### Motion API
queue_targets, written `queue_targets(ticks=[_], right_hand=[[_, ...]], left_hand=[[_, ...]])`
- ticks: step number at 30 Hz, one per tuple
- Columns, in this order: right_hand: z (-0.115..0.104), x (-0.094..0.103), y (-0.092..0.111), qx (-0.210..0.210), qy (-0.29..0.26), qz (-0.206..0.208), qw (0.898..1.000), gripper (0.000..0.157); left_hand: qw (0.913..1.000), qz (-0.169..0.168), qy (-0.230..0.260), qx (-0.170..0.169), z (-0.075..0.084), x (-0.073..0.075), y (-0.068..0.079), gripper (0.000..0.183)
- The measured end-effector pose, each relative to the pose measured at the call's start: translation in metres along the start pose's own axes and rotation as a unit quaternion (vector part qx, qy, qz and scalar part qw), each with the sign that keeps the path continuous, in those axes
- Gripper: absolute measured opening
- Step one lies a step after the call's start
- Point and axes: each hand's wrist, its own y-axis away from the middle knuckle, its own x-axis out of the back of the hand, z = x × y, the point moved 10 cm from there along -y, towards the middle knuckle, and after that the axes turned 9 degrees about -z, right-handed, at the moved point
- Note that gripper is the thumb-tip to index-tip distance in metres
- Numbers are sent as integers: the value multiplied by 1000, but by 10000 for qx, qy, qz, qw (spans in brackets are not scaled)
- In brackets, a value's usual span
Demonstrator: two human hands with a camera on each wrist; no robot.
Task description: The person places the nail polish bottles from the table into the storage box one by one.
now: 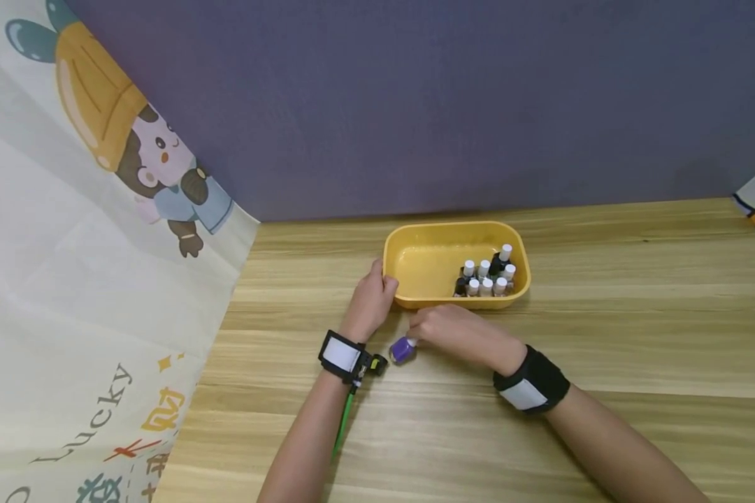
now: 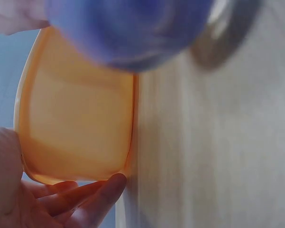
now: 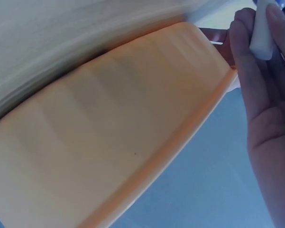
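Observation:
A purple nail polish bottle [image 1: 403, 351] slants low in front of the yellow tub [image 1: 421, 303]. My right hand [image 1: 456, 334] pinches it by its white cap [image 3: 262, 35], the coloured end turned toward the left wrist. Blurred and large, the bottle [image 2: 133, 31] fills the top of the left wrist view. My left hand [image 1: 370, 302] grips the tub's left end at the front corner; its fingers [image 2: 92, 202] run along the outer wall. Several nail polish bottles [image 1: 486, 285] with white caps stand together at the tub's right end.
The tub sits on a wood-grain table [image 1: 629, 314], near a dark blue panel [image 1: 478, 112] at the back. A white printed cloth [image 1: 101, 293] borders the left side. A small camera [image 1: 377, 363] on the left wrist is close beside the purple bottle.

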Motion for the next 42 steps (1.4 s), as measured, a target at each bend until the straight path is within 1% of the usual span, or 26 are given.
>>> queue_targets(ticks=[5,11,18,28,35,42], right_hand=[[-2,4,2,43,161,53,9998,19],[-5,13,4,163,288,290,9990,21],[-4,17,5,166,173,330,9992,22],[-8,22,8,148,693,434,9965,22],[-8,28,11,130,674,546,9961,23],[-12,37,13,202,643,740,9950,16]], left_hand=[[10000,21,5,-17,0,0,0,48],[10000,39,14,-46,0,0,0,48],[10000,70,-30,-41,1,1,0,46],[9999,99,-96,-91,2,2,0,45],[10000,71,24,-21,0,0,1,46],[9999,73,87,-79,1,1,2,47]])
